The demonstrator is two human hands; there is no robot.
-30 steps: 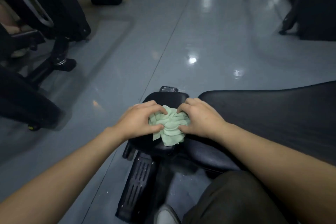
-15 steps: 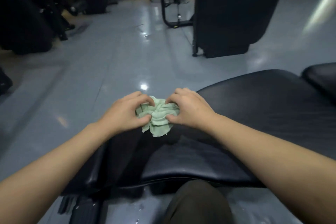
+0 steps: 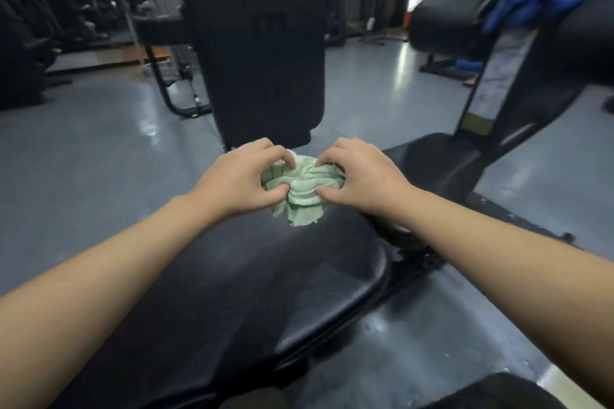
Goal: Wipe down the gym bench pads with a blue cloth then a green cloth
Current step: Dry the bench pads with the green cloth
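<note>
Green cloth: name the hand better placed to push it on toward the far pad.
Right, narrowly. Both the right hand and the left hand pinch the green cloth on the black pad, but the far pad lies on the right side.

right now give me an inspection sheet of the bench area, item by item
surface: black bench pad, glossy; no dirt that I can make out
job's things: green cloth bunched on the pad; blue cloth draped over a padded roller top right
clutter: nothing seen on the pad besides the cloth
hands: left hand and right hand both pinch the green cloth from either side
cables: nothing seen
surroundings: grey floor with light glare and wet spots near the bench base; tall black machine behind; further dark gym equipment at left, too dim to identify
</note>
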